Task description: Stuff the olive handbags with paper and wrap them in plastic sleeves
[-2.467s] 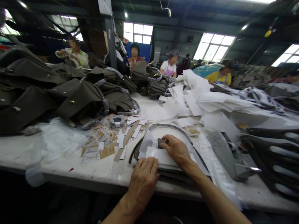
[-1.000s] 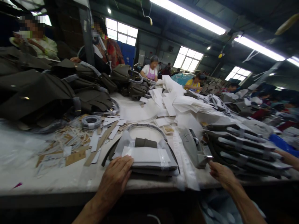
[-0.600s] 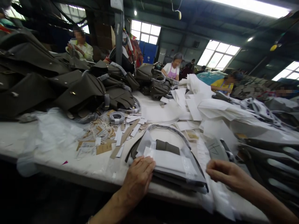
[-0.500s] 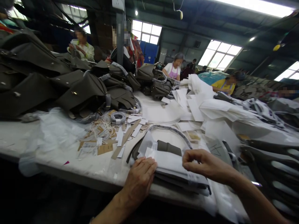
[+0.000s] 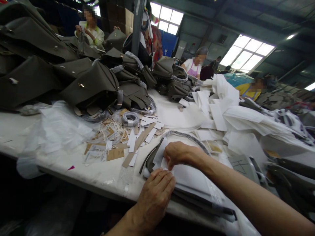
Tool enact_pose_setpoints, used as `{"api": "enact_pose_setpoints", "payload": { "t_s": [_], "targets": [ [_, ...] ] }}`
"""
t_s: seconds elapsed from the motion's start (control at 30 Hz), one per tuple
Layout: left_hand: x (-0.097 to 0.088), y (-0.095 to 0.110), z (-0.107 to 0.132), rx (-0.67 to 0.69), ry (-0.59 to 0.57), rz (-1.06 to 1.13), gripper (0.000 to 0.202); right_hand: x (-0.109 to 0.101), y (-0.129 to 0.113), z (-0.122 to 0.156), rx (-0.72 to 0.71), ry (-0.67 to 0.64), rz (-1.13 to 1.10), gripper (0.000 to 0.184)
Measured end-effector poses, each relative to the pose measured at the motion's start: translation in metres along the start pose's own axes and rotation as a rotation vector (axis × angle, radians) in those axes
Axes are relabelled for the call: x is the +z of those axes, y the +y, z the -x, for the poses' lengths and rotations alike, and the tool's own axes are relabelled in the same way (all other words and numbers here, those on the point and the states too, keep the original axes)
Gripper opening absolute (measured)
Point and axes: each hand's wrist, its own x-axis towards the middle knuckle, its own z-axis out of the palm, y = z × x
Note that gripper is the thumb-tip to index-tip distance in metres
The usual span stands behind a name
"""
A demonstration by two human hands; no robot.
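Observation:
A dark olive handbag lies flat at the table's front edge, with a white wrapping sheet over most of it. Its wrapped handle arches behind. My left hand rests on the sheet's near left corner, fingers stretched out side by side. Just beyond it, my right hand is closed, fingertips curled down against the left part of the sheet. Whatever those fingertips pinch is hidden. My right forearm covers part of the bag and sheet.
Dark handbags are heaped at the back left. Paper strips, tags and strings lie left of the bag, beside crumpled clear plastic. White sheets pile up at right, near more dark bags. Several people work farther back.
My right hand has moved left across the sheet, from the bag's right part to beside my left hand. The left hand stays on the sheet. The whole view has shifted slightly.

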Motion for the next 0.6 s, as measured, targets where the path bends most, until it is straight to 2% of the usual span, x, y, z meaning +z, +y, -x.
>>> {"api": "enact_pose_setpoints", "payload": {
  "t_s": [0.13,0.2,0.27,0.37,0.47,0.6],
  "targets": [
    [0.000,-0.002,-0.001,-0.002,0.004,0.006,0.029,0.009,0.017,-0.009,-0.090,0.148,0.122,0.035],
    [-0.001,-0.002,-0.001,-0.025,0.001,0.013,0.027,0.014,0.032,-0.007,-0.115,0.228,0.084,0.038],
    [-0.002,-0.002,-0.001,-0.061,-0.019,0.021,0.025,0.018,0.047,0.000,-0.034,0.319,-0.059,0.038],
    [-0.004,-0.001,0.001,-0.094,-0.054,0.031,0.027,0.029,0.061,0.013,0.160,0.462,-0.233,0.038],
    [-0.006,-0.002,0.000,-0.098,-0.087,0.041,0.030,0.045,0.056,0.020,0.179,0.542,-0.364,0.038],
    [-0.011,-0.003,-0.001,-0.074,-0.115,0.009,0.031,0.068,0.036,0.018,0.142,0.534,-0.658,0.051]
  ]
}}
